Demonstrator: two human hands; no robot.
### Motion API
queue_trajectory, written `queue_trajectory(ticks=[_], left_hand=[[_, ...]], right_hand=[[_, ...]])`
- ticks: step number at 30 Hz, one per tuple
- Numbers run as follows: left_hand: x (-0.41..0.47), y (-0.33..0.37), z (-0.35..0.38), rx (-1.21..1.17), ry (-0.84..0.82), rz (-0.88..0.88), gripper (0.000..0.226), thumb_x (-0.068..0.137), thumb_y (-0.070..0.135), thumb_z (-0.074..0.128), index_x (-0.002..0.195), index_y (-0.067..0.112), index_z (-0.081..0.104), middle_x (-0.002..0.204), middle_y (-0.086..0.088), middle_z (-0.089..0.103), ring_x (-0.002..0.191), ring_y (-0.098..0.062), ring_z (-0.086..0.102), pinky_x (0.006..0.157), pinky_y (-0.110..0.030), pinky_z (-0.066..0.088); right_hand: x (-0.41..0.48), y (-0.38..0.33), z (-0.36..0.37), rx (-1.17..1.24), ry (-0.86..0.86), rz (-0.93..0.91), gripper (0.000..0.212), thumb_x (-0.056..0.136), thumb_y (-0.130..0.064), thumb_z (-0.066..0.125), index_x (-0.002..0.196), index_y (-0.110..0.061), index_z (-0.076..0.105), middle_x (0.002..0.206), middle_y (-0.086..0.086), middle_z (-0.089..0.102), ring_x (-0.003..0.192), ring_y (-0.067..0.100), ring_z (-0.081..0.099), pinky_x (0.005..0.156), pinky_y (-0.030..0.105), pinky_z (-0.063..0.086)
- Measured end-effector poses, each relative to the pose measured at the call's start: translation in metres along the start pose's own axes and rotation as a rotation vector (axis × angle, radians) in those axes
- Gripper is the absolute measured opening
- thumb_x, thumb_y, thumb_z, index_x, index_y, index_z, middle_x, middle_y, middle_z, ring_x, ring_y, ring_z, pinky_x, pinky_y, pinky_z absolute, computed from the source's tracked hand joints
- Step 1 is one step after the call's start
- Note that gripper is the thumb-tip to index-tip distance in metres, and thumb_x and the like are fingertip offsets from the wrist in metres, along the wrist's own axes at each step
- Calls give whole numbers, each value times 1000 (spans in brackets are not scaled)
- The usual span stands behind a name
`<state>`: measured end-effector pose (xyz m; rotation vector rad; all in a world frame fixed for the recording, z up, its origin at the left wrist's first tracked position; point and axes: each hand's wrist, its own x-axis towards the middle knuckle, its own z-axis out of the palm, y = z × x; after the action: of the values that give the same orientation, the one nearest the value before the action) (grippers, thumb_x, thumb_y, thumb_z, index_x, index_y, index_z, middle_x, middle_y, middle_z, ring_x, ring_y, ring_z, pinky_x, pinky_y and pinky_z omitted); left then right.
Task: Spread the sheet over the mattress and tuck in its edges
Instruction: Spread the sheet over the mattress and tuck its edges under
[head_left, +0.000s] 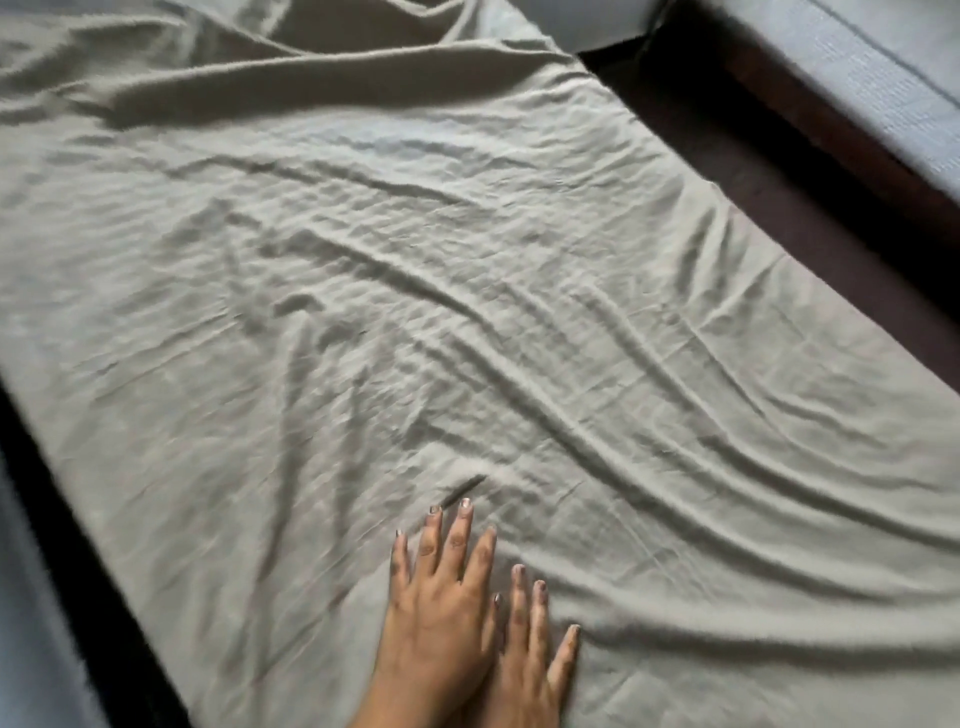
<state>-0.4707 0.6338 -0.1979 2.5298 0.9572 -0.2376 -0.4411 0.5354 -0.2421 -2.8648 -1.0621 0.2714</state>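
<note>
A grey-green sheet (415, 291) lies over the mattress and covers nearly the whole view, rumpled with long creases that run toward the right. At the far top it is bunched in big folds. Both my hands lie flat on it near the bottom edge. My left hand (441, 608) presses the cloth with straight, spread fingers. My right hand (535, 654) lies beside it, partly under the left one, fingers also straight. The mattress itself is hidden under the sheet.
A dark wooden bed frame (810, 171) runs along the right side of the sheet, and a dark strip (78, 545) borders the left side. A pale blue-grey surface (878, 67) lies beyond the frame at the top right.
</note>
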Motion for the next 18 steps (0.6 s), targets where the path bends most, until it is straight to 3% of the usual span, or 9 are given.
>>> queue_trajectory(ticks=[3,5,7,8,10,11,14,16,18], left_hand=[[28,6,-8,45,-37,86,55,73,42,41,116,20,68,132,-9,57,119,-34,55,104,-49,23],[36,6,-12,66,-83,86,53,69,43,54,115,20,69,130,-11,59,117,-34,57,96,-55,41],[44,17,-8,85,-195,99,60,63,43,71,119,22,66,135,-13,54,121,-36,54,92,-58,45],[48,21,-8,128,-265,98,65,70,46,68,130,26,57,146,-13,41,131,-37,42,100,-60,37],[54,25,-5,207,-301,73,64,85,52,43,145,36,27,159,-9,7,143,-39,9,110,-61,11],[54,27,-1,235,-292,97,61,86,51,37,145,37,27,158,-12,7,142,-43,9,108,-64,11],[56,37,-6,293,-378,169,52,74,43,45,116,23,67,134,-26,51,114,-57,48,85,-75,35],[57,41,-7,353,-346,154,44,72,36,51,110,22,69,128,-28,54,110,-57,49,85,-76,33],[66,50,-10,351,-325,217,40,65,27,49,91,8,73,106,-32,61,96,-56,56,78,-78,33]], right_hand=[[33,15,-11,38,4,38,47,92,-39,30,137,-29,37,151,2,23,146,16,6,104,57,22],[51,22,-23,-29,-128,61,60,86,-44,35,145,-33,32,152,7,32,144,27,19,105,61,21],[67,37,-30,-41,-323,133,68,86,-52,38,149,-41,13,159,6,10,146,30,7,109,63,5],[71,41,-34,-26,-381,159,70,87,-55,37,148,-45,4,160,2,-2,146,27,-2,110,61,-1],[71,41,-40,-35,-364,167,65,83,-52,38,146,-45,24,158,0,16,144,27,17,108,63,16],[69,41,-43,-28,-347,195,62,78,-50,42,139,-42,41,151,1,35,137,27,36,102,62,31],[60,37,-38,-54,-218,237,64,64,-48,68,127,-41,57,138,-1,53,123,25,54,96,59,41],[58,32,-36,-35,-213,251,70,56,-46,79,123,-44,60,135,-4,56,120,23,56,92,57,47],[63,35,-39,-57,-179,284,71,50,-48,81,119,-47,62,133,-8,58,117,18,59,88,51,51]])
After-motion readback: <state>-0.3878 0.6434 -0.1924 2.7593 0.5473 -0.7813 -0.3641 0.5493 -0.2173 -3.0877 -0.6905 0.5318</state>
